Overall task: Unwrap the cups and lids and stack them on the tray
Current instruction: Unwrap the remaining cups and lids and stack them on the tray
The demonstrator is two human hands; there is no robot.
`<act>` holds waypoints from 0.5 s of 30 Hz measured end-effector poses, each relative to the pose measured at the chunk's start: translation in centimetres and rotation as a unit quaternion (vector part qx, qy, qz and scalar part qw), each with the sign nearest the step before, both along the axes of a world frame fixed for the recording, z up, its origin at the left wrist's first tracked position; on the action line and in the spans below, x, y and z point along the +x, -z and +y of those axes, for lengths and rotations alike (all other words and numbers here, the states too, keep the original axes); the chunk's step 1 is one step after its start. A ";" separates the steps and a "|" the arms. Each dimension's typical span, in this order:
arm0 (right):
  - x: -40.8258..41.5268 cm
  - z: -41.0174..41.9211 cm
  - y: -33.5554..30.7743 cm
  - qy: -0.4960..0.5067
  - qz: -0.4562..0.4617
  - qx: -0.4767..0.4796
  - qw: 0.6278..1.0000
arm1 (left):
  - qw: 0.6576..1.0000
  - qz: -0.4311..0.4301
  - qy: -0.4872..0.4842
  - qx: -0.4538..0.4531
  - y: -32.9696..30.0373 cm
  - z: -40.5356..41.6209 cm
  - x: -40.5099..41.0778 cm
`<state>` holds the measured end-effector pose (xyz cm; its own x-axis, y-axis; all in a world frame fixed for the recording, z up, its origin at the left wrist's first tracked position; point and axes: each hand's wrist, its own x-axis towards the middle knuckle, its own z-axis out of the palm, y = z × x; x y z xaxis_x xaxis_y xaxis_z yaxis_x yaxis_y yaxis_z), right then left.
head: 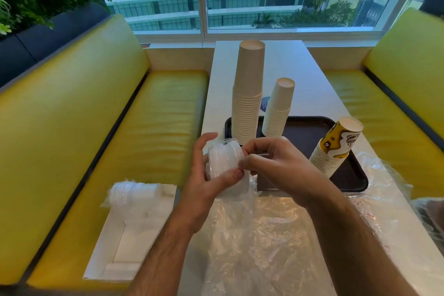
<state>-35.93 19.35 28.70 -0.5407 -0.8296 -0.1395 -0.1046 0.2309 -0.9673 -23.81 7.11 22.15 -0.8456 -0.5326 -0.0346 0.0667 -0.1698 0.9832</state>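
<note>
- A short stack of clear plastic lids [224, 160], partly in its thin film, is being held above the near edge of the dark rectangular tray [310, 132].
- The left hand [206, 175] is cupping the stack; the right hand [271, 161] is pinching film at its end.
- Advisably, peeling proceeds steadily while the stack stays squeezed, since the lids look slippery.
- Three upturned cup stacks are standing on the tray; loose film is covering the white surface [307, 74] between yellow benches.

Two bare forearms in view, no sleeves visible. Left hand [204, 175] and right hand [276, 163] ungloved (no rings, watch or bands seen).
</note>
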 end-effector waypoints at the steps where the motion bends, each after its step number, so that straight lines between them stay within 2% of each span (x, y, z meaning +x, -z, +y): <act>1: 0.0 0.0 -0.1 -0.005 -0.001 -0.008 1.000 | 1.000 0.001 0.006 -0.001 0.0 -0.1 0.0; 7: -0.1 0.3 0.1 0.004 0.003 -0.050 0.999 | 1.000 0.005 0.005 -0.009 -0.2 -0.2 0.3; 9: 0.1 0.3 0.3 0.002 0.000 -0.045 0.999 | 0.999 -0.007 -0.003 -0.044 -0.5 -0.2 0.4; 13: 0.3 0.2 0.5 0.014 0.065 -0.039 0.997 | 0.994 -0.026 -0.011 -0.103 -0.9 -0.2 0.4; 15: 0.0 0.2 0.7 0.034 0.025 -0.067 0.997 | 0.994 -0.028 -0.019 -0.108 -0.7 -0.3 0.5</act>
<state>-35.98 19.54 27.99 -0.6000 -0.8000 -0.0008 -0.1421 0.1075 -0.9840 -23.36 6.80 22.87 -0.8249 -0.5641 0.0369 0.0127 0.0468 0.9988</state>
